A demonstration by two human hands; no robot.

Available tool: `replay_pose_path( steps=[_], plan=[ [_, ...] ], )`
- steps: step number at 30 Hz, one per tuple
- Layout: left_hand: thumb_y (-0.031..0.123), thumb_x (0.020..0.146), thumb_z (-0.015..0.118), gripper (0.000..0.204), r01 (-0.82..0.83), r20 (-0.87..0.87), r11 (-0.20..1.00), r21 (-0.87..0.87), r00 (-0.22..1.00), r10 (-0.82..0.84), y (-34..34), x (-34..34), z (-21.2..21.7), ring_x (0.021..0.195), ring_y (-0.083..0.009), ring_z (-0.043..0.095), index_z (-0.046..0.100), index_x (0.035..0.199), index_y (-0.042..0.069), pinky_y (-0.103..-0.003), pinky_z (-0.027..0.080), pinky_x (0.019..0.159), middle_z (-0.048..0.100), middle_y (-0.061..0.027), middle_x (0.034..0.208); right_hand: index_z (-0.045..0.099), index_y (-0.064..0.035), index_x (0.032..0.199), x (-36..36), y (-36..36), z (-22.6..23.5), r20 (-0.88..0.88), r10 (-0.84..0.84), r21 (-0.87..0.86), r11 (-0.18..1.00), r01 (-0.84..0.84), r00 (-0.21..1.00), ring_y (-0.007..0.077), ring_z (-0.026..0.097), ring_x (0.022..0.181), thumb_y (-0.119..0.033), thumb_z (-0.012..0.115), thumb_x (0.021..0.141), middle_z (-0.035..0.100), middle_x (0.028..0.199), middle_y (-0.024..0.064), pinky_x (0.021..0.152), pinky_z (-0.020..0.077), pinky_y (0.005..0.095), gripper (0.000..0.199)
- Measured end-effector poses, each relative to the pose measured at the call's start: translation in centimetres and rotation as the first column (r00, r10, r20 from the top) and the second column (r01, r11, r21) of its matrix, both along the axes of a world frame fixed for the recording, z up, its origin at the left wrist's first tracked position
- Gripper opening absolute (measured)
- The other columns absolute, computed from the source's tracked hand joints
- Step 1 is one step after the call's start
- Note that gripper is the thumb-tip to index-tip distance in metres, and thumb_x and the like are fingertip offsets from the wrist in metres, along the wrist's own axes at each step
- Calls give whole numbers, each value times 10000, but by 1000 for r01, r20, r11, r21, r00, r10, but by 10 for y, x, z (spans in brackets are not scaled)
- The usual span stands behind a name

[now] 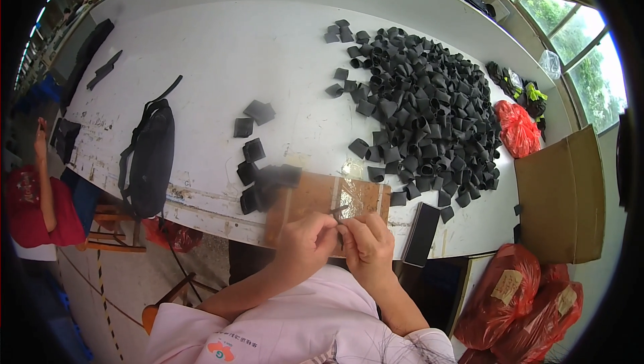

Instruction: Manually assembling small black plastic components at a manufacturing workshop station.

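Close together over the front edge of the table (215,48), my left hand (307,238) and my right hand (366,243) both pinch a small dark piece (340,210). Most of it is hidden by my fingers, so its exact kind does not show. Beneath and beyond the hands lies a brown board (312,193) with clear tape across it. Several black fabric loops (253,150) are scattered along the board's left side, some blurred. A large heap of similar black loops (429,106) covers the table's right half.
A black phone-like slab (421,233) lies right of the board. A black bag (151,156) rests at left. Red plastic bags (500,290) and a cardboard sheet (563,196) stand at right. Another person in a red shirt (43,210) is at far left.
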State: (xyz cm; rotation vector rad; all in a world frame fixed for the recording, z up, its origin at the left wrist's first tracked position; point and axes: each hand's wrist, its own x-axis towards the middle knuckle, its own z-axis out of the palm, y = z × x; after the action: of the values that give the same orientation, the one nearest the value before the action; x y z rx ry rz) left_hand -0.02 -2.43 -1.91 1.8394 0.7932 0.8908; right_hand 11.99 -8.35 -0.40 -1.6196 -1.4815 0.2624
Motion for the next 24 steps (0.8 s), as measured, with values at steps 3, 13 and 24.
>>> replay_pose_path(
  steps=[3, 13, 24],
  plan=[
    [-46, 759, 558, 53, -177, 81, 984, -16, 981, 177, -7, 8, -18, 460, -43, 501, 515, 775, -19, -180, 385, 406, 568, -52, 636, 561, -37, 863, -6, 4, -10, 291, -48, -2, 999, 50, 956, 250, 499, 662, 14, 621, 637, 496, 711, 87, 504, 415, 354, 239],
    [-47, 749, 516, 125, 336, 480, 566, -753, 868, 123, 6, -3, 1, 652, -29, 489, 505, 863, 4, -152, 366, 493, 549, -27, 780, 615, -10, 773, 7, 0, -8, -936, -232, -290, 934, -206, 266, 54, 426, 493, -56, 579, 774, 520, 608, -26, 449, 343, 192, 58],
    [-87, 792, 447, 171, 757, 744, 115, -643, 582, 329, 27, -8, 32, 326, -26, 330, 487, 934, 1, -190, 241, 312, 588, -97, 697, 548, -21, 828, 21, 13, 27, -939, -20, -150, 923, -356, 344, 31, 348, 520, -209, 573, 839, 491, 703, -17, 445, 263, 159, 190]
  ],
)
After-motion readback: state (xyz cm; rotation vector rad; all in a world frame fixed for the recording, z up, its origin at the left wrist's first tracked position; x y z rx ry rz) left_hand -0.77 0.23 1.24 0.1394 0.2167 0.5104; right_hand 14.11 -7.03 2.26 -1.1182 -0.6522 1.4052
